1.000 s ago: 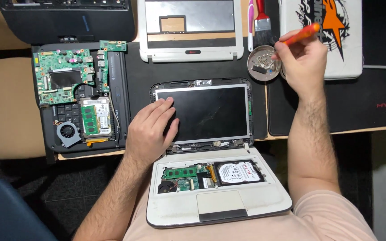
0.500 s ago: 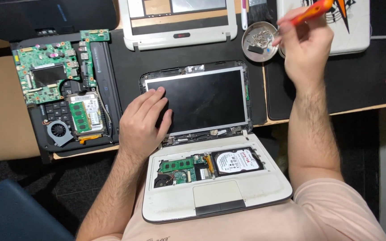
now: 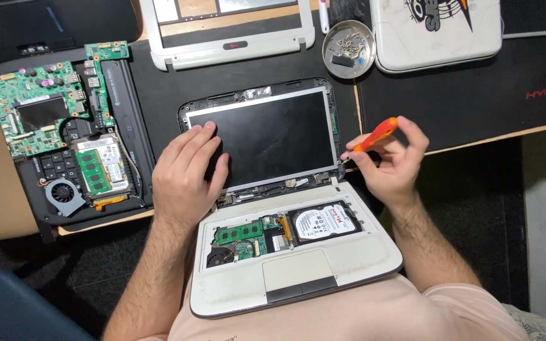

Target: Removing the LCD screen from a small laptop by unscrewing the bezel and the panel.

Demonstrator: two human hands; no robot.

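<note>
Screwdriver (image 3: 374,136), orange-handled, is pinched between thumb and fingers of the right hand (image 3: 390,164); the tip is held at the lower right corner of the screen panel (image 3: 263,136), just beside the right hinge. Whether the tip is seated in a screw head cannot be told: the spot is too small.

Left hand (image 3: 188,173) is laid flat on the lower left of the panel, fingers slightly spread, pressing it down. Nothing is gripped by it.

The white laptop (image 3: 323,265) is rested on the lap and against the desk edge, opened flat. The keyboard cover is off: hard drive (image 3: 323,221), green memory module (image 3: 238,232) and a small fan are exposed above the touchpad (image 3: 298,271). The screen bezel is off as well, so the panel's metal frame is bared.

Step in hand, as judged: fastener work at the right hinge corner of the panel, with the panel steadied by the other hand. For the next move, the tip would need to be centred and kept square to the screw, and the panel held still so that the bare glass is not flexed.

Surroundings noted: metal dish (image 3: 347,49) with loose screws at the far side of the black mat (image 3: 462,88); white bezel frame (image 3: 232,38) beside it; stripped green motherboard (image 3: 33,107) on a second dark machine, well to the left.
</note>
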